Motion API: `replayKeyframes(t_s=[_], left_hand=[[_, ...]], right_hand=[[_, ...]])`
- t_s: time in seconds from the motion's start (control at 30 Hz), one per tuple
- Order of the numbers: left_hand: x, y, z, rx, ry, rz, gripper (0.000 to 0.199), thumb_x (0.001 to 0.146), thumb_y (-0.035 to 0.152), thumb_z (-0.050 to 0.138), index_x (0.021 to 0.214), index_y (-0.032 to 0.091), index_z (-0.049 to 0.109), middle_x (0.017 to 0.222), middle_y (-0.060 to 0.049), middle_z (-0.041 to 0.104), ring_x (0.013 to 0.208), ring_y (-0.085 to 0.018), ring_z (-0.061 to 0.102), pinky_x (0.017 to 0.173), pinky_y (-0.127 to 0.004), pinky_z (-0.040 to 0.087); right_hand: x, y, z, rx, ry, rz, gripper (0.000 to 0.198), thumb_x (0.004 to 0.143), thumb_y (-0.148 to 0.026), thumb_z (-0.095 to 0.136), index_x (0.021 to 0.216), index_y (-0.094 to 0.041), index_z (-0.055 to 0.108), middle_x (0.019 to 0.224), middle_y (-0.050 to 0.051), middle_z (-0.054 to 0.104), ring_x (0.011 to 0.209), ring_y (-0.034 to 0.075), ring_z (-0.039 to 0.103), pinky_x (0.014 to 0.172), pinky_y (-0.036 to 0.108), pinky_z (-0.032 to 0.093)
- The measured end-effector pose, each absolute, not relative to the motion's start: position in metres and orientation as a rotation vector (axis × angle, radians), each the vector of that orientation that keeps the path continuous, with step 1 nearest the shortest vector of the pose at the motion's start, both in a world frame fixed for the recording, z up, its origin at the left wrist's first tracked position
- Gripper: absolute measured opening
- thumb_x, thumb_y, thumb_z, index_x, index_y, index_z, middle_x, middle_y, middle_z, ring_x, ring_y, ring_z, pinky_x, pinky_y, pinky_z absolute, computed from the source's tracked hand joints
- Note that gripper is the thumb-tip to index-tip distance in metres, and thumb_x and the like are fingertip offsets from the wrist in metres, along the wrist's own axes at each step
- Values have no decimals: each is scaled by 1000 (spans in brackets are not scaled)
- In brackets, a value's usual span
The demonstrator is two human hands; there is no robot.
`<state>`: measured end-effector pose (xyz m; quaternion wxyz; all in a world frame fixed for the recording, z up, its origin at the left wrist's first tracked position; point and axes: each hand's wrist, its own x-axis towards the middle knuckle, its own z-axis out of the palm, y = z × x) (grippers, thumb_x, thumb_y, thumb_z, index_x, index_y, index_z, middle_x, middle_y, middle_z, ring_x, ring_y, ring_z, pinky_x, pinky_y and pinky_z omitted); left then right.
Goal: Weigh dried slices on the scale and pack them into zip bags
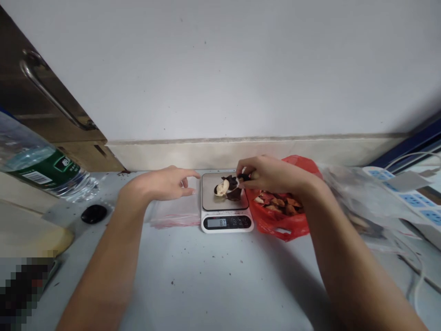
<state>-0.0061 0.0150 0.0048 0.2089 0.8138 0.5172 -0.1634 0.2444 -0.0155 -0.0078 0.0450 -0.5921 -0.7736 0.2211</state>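
A small digital kitchen scale stands against the wall, its display reading about 87 with any decimal point too small to make out. Dark and cream dried pieces lie heaped on its metal plate. At the plate's right edge, my right hand pinches a dark dried piece. Below that hand, a red plastic bag sits open with reddish-brown dried chunks inside. My left hand hovers left of the scale, fingers apart and holding nothing. Under it lies a stack of clear zip bags.
On the left are a large water bottle with a green label and a black round lid. Filled clear bags, a power strip and a white cable lie at right. Dark crumbs dot the tabletop.
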Motion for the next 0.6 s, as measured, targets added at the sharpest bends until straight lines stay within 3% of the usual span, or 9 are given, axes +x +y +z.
replayKeyframes(t_s=[0.3,0.47,0.6], left_hand=[[-7,16,4,2266,1432,-454,63,89,50,51,149,30,54,130,-10,74,109,-26,71,90,-33,51],[-11,19,-4,2229,1420,-569,56,68,48,71,119,26,67,113,-8,77,91,-27,72,72,-31,52],[-6,17,-15,2183,1459,-678,39,56,28,69,95,28,70,97,-2,79,81,-26,70,57,-29,45]], right_hand=[[234,-9,-21,-1698,-2364,785,29,82,-21,73,110,-24,74,90,3,76,75,18,68,65,26,48],[249,-22,4,-1735,-2323,623,17,83,-27,67,97,-23,75,94,3,78,79,19,70,68,28,50],[281,-34,8,-1902,-2351,622,11,78,-30,67,80,-26,77,75,2,76,63,20,67,54,30,46]])
